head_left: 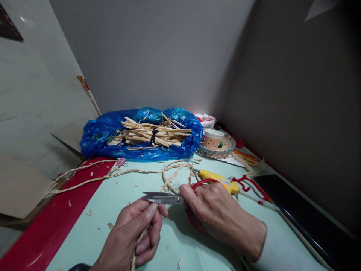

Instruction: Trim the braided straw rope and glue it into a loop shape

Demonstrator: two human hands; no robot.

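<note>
Left: I see the left hand curled closed, cord held in its fingers and running down below them over the table. Centre: scissors, blades nearly together, at its fingertips. Right: the right hand closes around their handles.

Small craft corner, grey walls, bundled straw, twisted fibre cord, red-handled scissors, scraps littering table

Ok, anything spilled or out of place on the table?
Pale scraps lie scattered across the table and its red strip, like litter. The cord loops past the left edge, which looks untidy. The cup stands upright; no spilled liquid shows.
</note>
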